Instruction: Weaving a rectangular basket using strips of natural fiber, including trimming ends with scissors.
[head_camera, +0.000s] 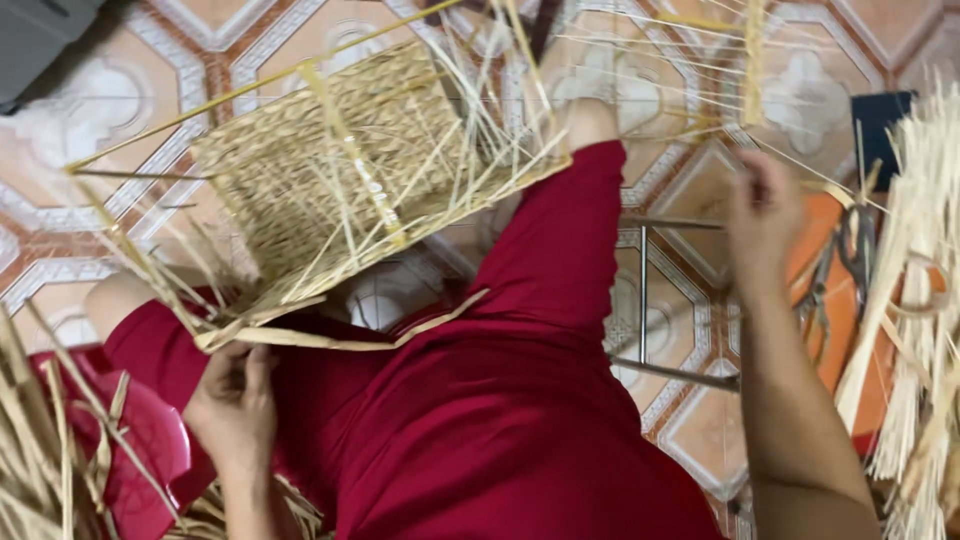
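Note:
A half-woven straw basket (330, 170) on a yellow frame rests tilted over my lap, its loose straw ends sticking out. My left hand (235, 405) sits at its lower left edge, fingers closed on a flat straw strip (340, 338) that runs to the right across my red trousers. My right hand (762, 215) is stretched out to the right, apart from the basket, fingers curled around thin straw strands (700, 130) that fan back toward the basket.
A bundle of pale straw (915, 300) stands at the right edge. Scissors (850, 260) lie on an orange stool (835, 320) beside it. A red plastic stool (140, 450) and more straw (30, 440) are at lower left. The floor is patterned tile (90, 110).

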